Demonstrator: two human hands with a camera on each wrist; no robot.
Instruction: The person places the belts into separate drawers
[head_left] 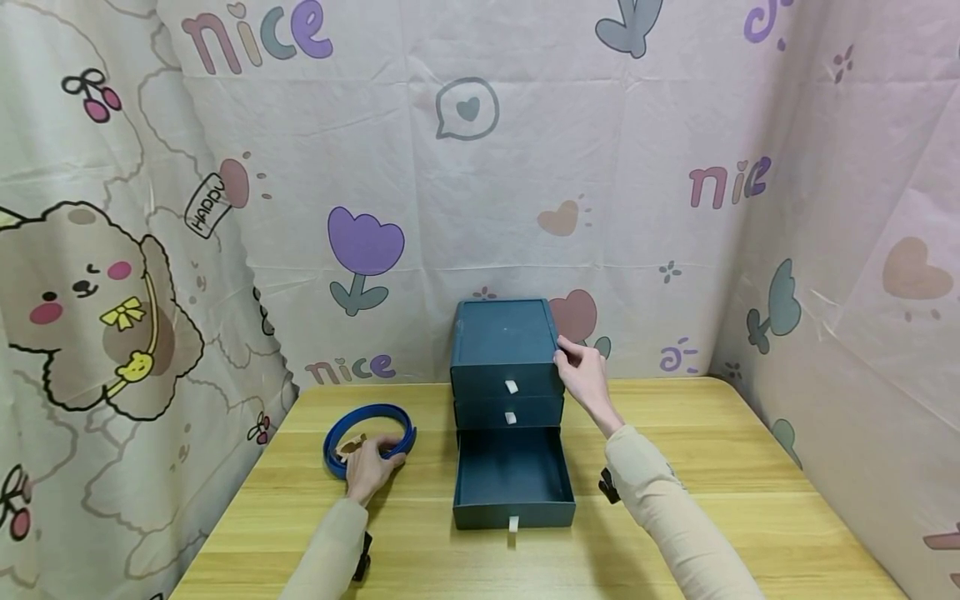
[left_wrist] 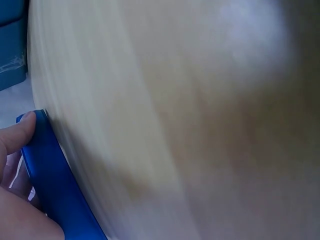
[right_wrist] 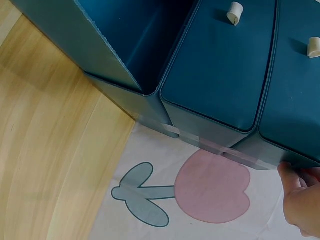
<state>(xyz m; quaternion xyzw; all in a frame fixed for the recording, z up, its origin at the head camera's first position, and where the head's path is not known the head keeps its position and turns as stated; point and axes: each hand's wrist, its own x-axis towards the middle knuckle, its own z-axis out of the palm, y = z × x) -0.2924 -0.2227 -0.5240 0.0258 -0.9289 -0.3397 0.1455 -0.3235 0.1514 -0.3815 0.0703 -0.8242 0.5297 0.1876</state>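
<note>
On the left of the table lies a coiled blue belt with a gold-coloured buckle. My left hand grips the near right part of the coil, and the left wrist view shows the thumb over the strap. A dark teal drawer box stands at the middle back. Its bottom drawer is pulled out, with the inside floor showing; the two upper drawers are closed. My right hand touches the box's upper right side with its fingertips, partly cut off in the right wrist view.
The wooden table reaches back to a printed cloth, which also hangs at both sides. White pull tabs stick out from the drawer fronts, such as the top tab.
</note>
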